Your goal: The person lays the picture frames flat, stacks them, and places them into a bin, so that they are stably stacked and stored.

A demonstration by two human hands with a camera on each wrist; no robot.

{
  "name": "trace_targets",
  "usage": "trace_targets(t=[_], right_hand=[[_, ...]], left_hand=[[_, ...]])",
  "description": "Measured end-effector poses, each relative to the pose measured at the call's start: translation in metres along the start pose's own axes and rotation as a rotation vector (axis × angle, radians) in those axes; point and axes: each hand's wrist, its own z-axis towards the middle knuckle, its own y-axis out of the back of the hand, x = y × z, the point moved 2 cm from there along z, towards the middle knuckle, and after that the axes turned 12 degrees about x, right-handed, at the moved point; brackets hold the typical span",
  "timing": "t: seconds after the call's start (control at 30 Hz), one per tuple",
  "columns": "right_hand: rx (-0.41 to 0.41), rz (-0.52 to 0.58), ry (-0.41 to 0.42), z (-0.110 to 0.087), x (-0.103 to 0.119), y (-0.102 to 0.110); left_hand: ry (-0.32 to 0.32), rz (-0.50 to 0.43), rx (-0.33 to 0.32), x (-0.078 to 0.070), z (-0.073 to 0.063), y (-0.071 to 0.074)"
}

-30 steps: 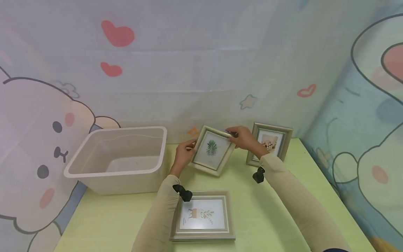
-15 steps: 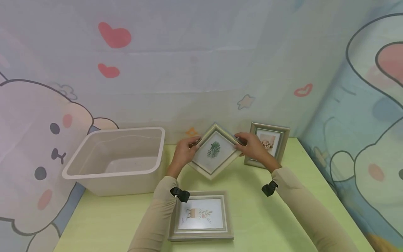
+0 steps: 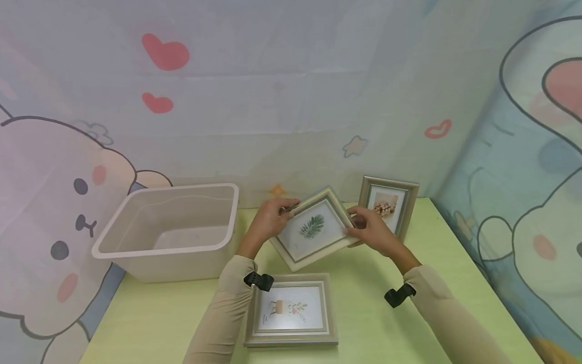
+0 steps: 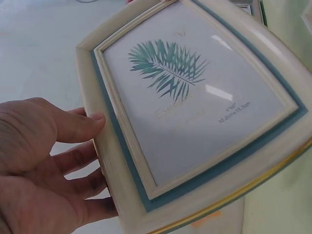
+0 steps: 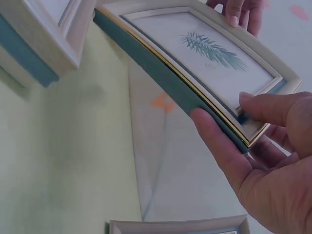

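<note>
Both hands hold a cream picture frame with a green palm-leaf print, turned at a slant above the light green table. My left hand grips its upper left edge; in the left wrist view the thumb lies on the front border and the fingers go behind. At the right corner, my right hand pinches it, and the right wrist view shows that thumb on the front and a finger along the teal and gold side of the frame. A second frame, with a plant drawing, lies flat nearer the front.
Behind the right hand, a champagne-coloured frame with a flower picture stands propped upright near the back cloth. A beige plastic bin is at the left, close to the left hand. A cartoon-printed cloth hangs behind the table.
The palm-leaf frame has been rotated clockwise and brought slightly lower. My right hand has moved down and to the right with its corner; my left hand has shifted a little right.
</note>
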Motion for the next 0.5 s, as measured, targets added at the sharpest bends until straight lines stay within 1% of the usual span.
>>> trace_targets(t=[0.13, 0.23, 0.37, 0.5], right_hand=[[-0.024, 0.094, -0.005, -0.007, -0.005, -0.006], [-0.062, 0.145, 0.004, -0.011, -0.007, -0.011], [-0.106, 0.199, 0.005, -0.016, -0.010, -0.019], [-0.130, 0.254, -0.013, -0.020, -0.016, -0.027]], left_hand=[[-0.034, 0.029, 0.028, -0.007, -0.002, 0.003], [-0.054, 0.024, 0.038, -0.013, -0.003, 0.005], [-0.055, 0.018, 0.049, -0.017, -0.003, 0.007], [-0.049, 0.014, 0.070, -0.018, -0.004, 0.008]])
